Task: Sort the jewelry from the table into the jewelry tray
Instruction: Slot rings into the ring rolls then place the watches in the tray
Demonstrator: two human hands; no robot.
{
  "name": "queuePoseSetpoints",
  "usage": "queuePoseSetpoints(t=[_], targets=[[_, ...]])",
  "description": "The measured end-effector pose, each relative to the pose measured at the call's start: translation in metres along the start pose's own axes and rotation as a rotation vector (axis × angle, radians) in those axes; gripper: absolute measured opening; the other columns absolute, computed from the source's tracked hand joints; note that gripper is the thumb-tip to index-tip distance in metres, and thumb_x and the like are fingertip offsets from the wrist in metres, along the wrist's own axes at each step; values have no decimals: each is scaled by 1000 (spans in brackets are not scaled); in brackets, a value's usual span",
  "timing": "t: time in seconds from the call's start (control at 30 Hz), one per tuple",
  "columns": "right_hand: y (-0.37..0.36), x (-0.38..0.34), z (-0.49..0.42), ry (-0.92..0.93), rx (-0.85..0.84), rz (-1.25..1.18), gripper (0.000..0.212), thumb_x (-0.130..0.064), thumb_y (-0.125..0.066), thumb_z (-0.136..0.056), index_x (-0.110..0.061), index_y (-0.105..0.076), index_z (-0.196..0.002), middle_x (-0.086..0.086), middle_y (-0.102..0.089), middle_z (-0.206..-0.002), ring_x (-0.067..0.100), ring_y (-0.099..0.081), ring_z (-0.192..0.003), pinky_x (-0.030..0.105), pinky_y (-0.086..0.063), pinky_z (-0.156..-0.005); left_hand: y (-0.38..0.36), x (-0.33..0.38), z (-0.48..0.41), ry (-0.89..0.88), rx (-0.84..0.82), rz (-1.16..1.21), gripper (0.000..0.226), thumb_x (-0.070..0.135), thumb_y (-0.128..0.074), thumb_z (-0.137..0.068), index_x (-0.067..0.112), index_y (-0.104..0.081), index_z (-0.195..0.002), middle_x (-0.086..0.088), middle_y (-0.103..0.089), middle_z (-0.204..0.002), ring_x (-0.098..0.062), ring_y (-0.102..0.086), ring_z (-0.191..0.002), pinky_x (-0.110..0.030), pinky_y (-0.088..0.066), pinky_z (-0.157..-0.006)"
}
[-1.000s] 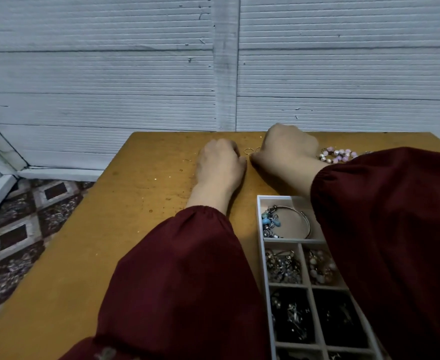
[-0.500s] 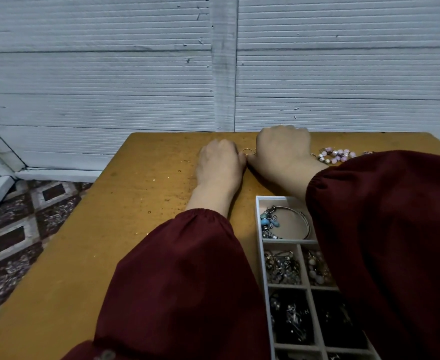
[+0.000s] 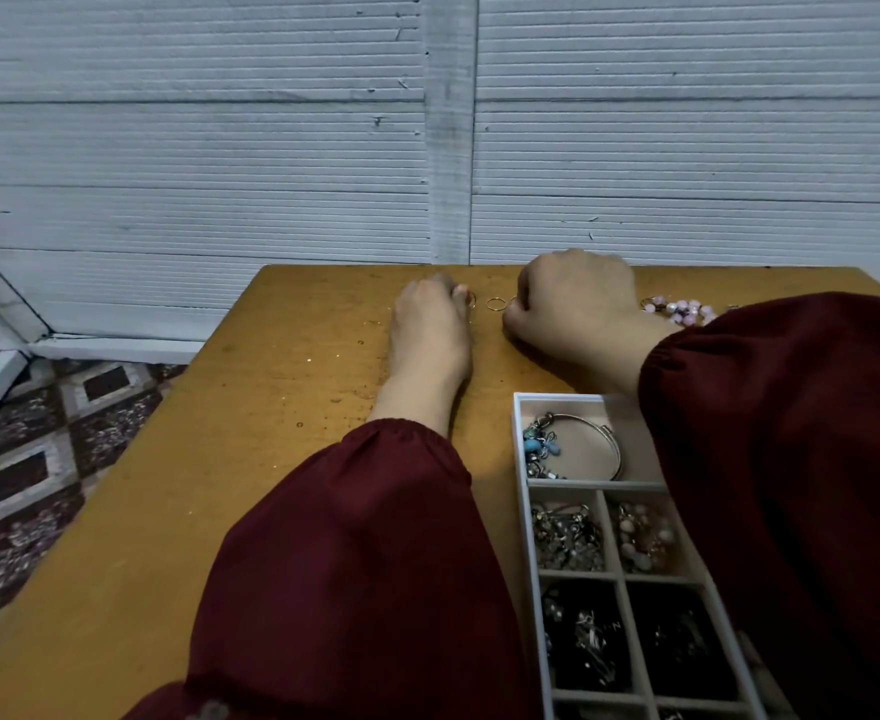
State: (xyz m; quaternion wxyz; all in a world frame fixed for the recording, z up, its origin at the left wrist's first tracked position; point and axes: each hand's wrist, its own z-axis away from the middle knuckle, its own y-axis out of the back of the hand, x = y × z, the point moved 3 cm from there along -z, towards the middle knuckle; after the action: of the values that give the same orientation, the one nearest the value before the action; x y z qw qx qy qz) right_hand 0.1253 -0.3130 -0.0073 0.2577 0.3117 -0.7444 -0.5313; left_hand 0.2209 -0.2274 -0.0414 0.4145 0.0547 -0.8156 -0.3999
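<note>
Your jewelry tray (image 3: 523,459) is a pale, straight-walled box of square compartments. Its near end is cut off by the frame and its right side is hidden under your dark red sleeve (image 3: 791,485). The farthest compartment holds a smooth silver bangle (image 3: 615,449) with turquoise charms (image 3: 544,446). The compartments nearer you hold tangled metal and pale beads, too dim to sort out.

Beyond the tray's far end, on the scuffed ochre table (image 3: 271,459), lies a thin gold wire ring (image 3: 496,304), apart from both hands. Your left hand (image 3: 430,330), beyond the tray and to its left, lies knuckles up with fingers curled, thumb and forefinger pinching a second thin ring (image 3: 472,299). Your right hand (image 3: 578,298), straight beyond the tray, is curled with its fingertips tucked under. Something glints at the thumb, but whether the hand holds anything cannot be told. A bracelet (image 3: 682,310) of round pink beads lies beyond the tray to the right, partly hidden by the sleeve.
</note>
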Motion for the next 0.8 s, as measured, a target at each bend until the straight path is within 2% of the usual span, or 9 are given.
queuePoseSetpoints(t=[0.13, 0.23, 0.37, 0.53, 0.67, 0.8], targets=[[-1, 3, 1, -9, 20, -93, 21, -36, -54, -84, -21, -66, -91, 5, -66, -95, 29, -60, -96, 29, -36, -69, -1, -1, -1, 13, -5, 63, 23, 22, -50, -97, 6, -66, -101, -14, -65, -103, -29, -57, -99, -32, -40, -80], [-6, 7, 2, -73, -49, -315, 16, -36, -59, -81, -21, -63, -77, 0, -63, -83, 25, -58, -87, 27, -35, -66, -2, -1, -1, 17, -5, 98, 22, 22, -52, -96, 8, -67, -102, -13, -66, -105, -28, -57, -101, -33, -42, -83], [-11, 17, 1, -175, -100, -578, 24, -33, -63, -79, -19, -54, -61, -3, -57, -67, 23, -57, -78, 27, -37, -65, 1, 0, 1, 8, 19, 123, 22, 24, -52, -95, 10, -67, -103, -10, -67, -102, -27, -59, -97, -34, -44, -82], [-6, 26, 9, -207, -108, -746, 19, -25, -62, -79, -17, -57, -62, -3, -58, -63, 18, -55, -69, 29, -44, -66, 7, 2, 8, 17, 47, 221, 18, 22, -52, -93, 12, -67, -98, -8, -66, -99, -25, -60, -94, -36, -48, -82], [2, 34, 25, -266, -81, -853, 22, -23, -64, -81, -18, -55, -62, -6, -56, -59, 10, -51, -58, 24, -40, -58, 14, 8, 21, -15, 45, 310, 12, 20, -54, -92, 16, -65, -91, -5, -65, -95, -21, -59, -91, -37, -48, -83], [15, 46, 47, -313, -58, -895, 22, -20, -64, -80, -18, -54, -60, -4, -56, -57, 13, -51, -59, 27, -41, -65, 24, 22, 40, -68, 44, 357, 8, 19, -57, -90, 21, -63, -86, -2, -65, -92, -18, -60, -85, -40, -51, -81]])
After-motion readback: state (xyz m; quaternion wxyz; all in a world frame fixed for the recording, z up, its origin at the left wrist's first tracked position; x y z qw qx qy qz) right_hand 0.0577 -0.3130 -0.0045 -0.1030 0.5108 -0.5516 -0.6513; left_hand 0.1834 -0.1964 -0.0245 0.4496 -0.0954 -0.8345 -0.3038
